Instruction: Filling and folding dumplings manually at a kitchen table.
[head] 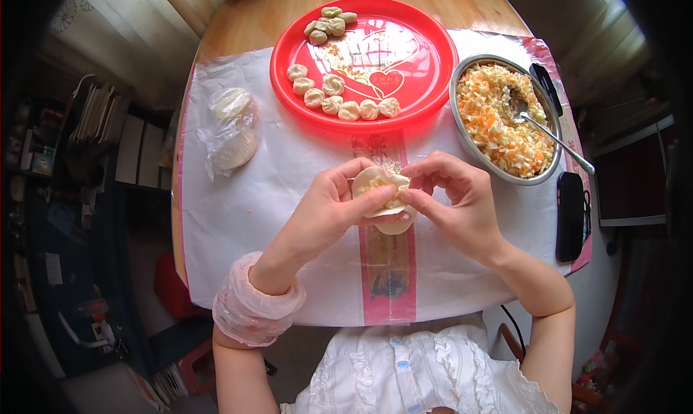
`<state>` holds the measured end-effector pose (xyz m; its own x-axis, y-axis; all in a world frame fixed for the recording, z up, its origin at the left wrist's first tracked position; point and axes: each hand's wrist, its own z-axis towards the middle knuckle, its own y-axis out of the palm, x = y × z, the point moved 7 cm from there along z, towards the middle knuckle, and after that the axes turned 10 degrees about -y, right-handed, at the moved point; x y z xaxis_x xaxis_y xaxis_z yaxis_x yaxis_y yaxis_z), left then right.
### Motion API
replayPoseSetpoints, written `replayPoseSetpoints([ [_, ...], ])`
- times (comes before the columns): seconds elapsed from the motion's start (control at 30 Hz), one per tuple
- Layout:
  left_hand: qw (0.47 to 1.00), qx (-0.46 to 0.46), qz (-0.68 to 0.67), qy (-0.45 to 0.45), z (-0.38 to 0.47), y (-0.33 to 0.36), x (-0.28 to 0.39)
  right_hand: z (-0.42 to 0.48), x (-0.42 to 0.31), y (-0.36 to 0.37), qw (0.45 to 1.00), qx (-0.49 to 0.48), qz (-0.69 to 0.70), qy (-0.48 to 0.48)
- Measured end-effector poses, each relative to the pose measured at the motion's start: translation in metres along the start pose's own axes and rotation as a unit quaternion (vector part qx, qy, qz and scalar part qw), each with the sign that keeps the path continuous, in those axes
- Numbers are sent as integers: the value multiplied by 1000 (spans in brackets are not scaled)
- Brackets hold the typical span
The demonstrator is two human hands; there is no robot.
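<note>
My left hand (354, 194) cradles a round dough wrapper (364, 180) with chopped filling (383, 185) in its middle, the thumb lying over the filling. The fingertips of my right hand (452, 197) pinch the wrapper's right edge. Another pale dough round (396, 228) shows just below the held wrapper; whether it rests on the table cannot be told. Beyond my hands sits a red oval tray (427, 102) bearing several pleated white dumplings (333, 104) along its near left side and several greenish ones (331, 25) at the far left.
At the right stands a metal bowl (459, 122) of shredded vegetable filling (495, 124) with a spoon (557, 140) leaning in it. A black phone (569, 216) lies near the right edge. Bagged dough (234, 146) rests at the left on the white plastic table cover (287, 197).
</note>
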<state>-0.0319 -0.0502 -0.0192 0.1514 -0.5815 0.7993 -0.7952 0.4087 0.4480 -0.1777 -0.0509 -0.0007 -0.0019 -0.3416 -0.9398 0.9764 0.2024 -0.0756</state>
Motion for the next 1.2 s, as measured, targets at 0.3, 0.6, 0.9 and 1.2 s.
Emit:
replayPoseSetpoints([
  [0.3, 1000, -2, -4, -2, 1, -1, -2, 1, -9, -1, 993, -32, -72, -90],
  [0.6, 1000, 10, -19, -17, 0, -4, -1, 7, -19, -1, 983, -54, -117, -130],
  [0.9, 999, -3, -37, -30, -2, -4, 3, 9, -19, -1, 984, -90, -69, -135],
  [1.2, 999, -13, -24, -29, -2, -5, -2, 8, -20, 1, 978, -101, -83, -160],
])
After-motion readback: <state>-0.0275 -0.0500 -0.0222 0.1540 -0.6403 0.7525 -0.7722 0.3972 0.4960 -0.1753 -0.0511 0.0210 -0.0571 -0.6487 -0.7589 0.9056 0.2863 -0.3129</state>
